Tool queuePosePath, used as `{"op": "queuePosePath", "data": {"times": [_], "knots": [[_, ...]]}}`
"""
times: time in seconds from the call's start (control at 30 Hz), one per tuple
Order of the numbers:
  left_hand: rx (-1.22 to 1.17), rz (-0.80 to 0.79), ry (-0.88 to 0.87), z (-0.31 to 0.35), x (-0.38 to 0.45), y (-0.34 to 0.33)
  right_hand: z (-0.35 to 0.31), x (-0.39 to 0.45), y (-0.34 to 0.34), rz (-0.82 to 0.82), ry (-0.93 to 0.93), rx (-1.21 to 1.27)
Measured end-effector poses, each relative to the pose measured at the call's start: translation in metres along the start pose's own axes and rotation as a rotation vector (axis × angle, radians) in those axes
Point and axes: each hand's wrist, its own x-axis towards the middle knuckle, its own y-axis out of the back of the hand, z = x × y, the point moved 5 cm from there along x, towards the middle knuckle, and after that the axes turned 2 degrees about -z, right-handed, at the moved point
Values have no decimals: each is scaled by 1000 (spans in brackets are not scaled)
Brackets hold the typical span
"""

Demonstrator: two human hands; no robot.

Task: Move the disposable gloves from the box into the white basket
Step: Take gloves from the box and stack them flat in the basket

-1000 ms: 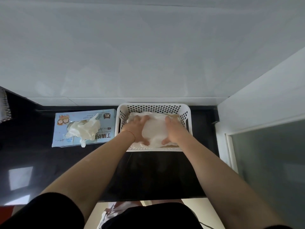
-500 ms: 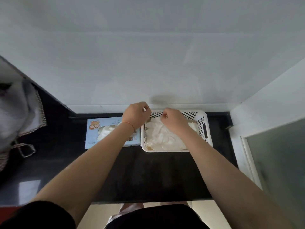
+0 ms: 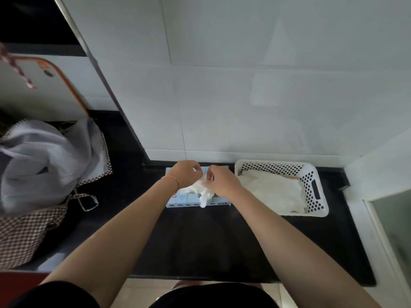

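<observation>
Gloves (image 3: 201,190) come out of the top of the light blue box (image 3: 189,200), white and crumpled, with one floppy end hanging down over the front of the box. Both hands are over the box, close together. The left hand (image 3: 184,173) has its fingers curled, and it pinches the bunch of gloves. The right hand (image 3: 219,182) is curled too, and its fingertips pinch the same bunch from the other side. A thin orange band is on the left wrist.

The box lies on the black counter (image 3: 211,241), by the white tiled wall. Just beside it, on the right, sits the white basket (image 3: 315,190) with holes in its walls. A pile of white gloves (image 3: 273,192) already lies inside it. Far to the left is a checked bag (image 3: 24,230) with grey cloth in it.
</observation>
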Motion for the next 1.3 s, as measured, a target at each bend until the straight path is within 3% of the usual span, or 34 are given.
{"op": "queuePosePath", "data": {"times": [0.2,0.43,0.57,0.87,1.1,1.23,1.3], "knots": [[-65,-54,-88,-6,2,4,-4,4,26,126,-41,9],[87,18,-103,-5,11,16,-10,3,46,238,13,21],[0,104,-94,-2,10,34,-17,2,58,324,20,15],[14,177,-84,3,-1,67,-31,-1,72,292,13,-3],[-226,238,-116,16,-17,90,-40,-7,82,315,57,90],[-312,119,-174,37,-26,91,-65,-19,84,142,177,277],[-382,65,-193,46,-31,88,-70,-23,84,133,183,346]]}}
